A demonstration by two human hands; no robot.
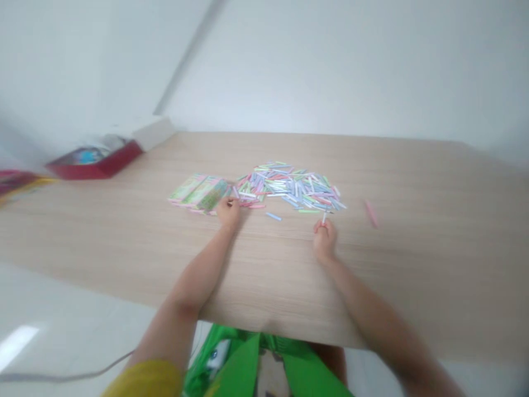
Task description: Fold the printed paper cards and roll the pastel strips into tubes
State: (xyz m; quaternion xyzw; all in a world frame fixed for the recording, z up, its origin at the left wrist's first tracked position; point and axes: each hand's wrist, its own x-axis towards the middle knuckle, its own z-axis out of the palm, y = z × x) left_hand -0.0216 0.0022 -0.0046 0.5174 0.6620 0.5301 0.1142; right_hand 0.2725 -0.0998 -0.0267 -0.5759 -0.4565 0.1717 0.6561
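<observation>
Blur softened the whole view, and the finest detail at our fingertips was hard to make out. Our left hand [228, 213] sat curled at the near edge of a heap of pastel paper strips [291, 187], its fingers bunched; a dark speck showed there, but we could not tell whether they pinched anything. Our right hand [324, 240] pinched a single pale strip [324, 218], its fingers hiding the lower end. Just left of the heap lay a flat bundle of green and pink paper [197, 194]. A blue strip [273, 216] lay just below the heap and a pink strip [371, 213] well to its right, both on a wood-grain table [413, 259]. Beyond stood a red box [95, 164], its contents unclear. A green bag [231, 358] showed below the table edge, with a white wall [330, 66] behind.
</observation>
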